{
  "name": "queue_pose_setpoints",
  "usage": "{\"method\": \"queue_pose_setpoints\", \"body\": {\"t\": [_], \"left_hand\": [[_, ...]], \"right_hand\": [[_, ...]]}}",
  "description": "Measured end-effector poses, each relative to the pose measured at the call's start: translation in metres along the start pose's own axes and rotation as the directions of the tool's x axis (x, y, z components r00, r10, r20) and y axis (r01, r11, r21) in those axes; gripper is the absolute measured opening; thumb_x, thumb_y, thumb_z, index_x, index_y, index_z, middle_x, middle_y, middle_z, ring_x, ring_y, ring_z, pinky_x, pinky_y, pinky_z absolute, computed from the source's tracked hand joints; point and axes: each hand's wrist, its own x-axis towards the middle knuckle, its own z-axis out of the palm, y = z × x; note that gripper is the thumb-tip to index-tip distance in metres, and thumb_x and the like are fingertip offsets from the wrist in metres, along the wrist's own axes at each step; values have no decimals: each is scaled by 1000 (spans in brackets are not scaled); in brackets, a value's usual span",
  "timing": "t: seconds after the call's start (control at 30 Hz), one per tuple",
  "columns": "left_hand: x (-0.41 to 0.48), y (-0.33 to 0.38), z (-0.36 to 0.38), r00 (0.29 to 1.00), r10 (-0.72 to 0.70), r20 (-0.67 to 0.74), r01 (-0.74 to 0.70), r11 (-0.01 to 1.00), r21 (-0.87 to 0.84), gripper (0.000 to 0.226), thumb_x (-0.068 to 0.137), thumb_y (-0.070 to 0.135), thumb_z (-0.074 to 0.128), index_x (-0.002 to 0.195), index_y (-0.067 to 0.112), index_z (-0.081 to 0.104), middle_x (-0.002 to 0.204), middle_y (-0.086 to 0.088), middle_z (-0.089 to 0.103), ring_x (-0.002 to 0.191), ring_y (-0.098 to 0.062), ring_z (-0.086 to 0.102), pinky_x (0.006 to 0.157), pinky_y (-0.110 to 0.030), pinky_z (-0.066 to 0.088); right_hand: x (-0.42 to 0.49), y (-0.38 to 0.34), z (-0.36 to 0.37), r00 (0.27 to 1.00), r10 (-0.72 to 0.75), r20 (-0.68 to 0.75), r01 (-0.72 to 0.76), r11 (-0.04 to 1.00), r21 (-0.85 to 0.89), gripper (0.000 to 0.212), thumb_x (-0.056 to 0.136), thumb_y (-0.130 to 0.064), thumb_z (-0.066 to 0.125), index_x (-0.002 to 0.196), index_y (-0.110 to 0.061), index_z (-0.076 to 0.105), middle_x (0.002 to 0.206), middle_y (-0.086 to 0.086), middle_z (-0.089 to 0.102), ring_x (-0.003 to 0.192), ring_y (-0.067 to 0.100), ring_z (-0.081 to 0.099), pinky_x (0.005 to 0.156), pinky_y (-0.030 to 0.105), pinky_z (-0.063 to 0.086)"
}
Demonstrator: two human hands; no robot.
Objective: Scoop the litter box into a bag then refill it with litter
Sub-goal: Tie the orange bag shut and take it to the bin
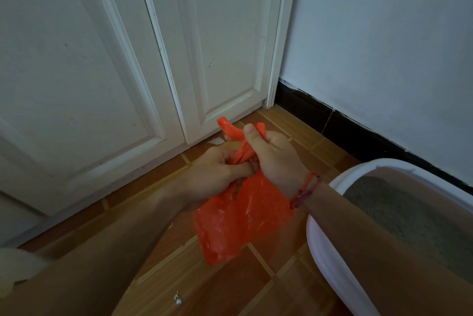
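Though both grips (217, 175) (271, 157) clutch the bag (243, 223) (orange), contents are hidden.

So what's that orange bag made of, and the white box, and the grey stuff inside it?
The orange bag looks like thin plastic film: shiny, crinkled and slightly see-through. The white box seems hard, smooth plastic, judging by its rounded moulded rim. The grey stuff looks grainy and matt, probably clay litter, though I can't be sure.
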Motion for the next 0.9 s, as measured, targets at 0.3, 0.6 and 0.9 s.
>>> {"method": "queue_pose_setpoints", "body": {"t": [0.3, 0.6, 0.9], "left_hand": [[1, -8, -22, 982, -139, 129, 178, 913, -368, 11, 91, 10, 58, 94, 0, 61, 68, -6, 53, 57, -15, 55, 53, -25, 48], [3, -15, -28, 958, -111, 266, 264, 705, -658, 35, 93, 21, 53, 119, -2, 62, 109, -17, 65, 89, -21, 64, 62, -26, 57], [6, -11, -24, 961, -190, 203, 275, 750, -601, 33, 95, 7, 54, 122, -12, 58, 111, -29, 66, 90, -25, 71, 72, -28, 61]], "right_hand": [[-4, 6, -24, 960, 106, 260, -107, 994, -9, 38, 101, -43, 39, 86, -30, 71, 78, -2, 68, 70, 5, 62, 64, 20, 52], [-3, 27, -29, 849, -385, 363, 527, 681, -509, 21, 99, -20, 50, 108, -18, 69, 91, -11, 68, 85, 4, 62, 76, 17, 49], [-1, 35, -23, 785, -570, 242, 584, 552, -595, 20, 95, -12, 58, 108, -10, 72, 80, 2, 68, 70, 13, 62, 63, 33, 53]]}}
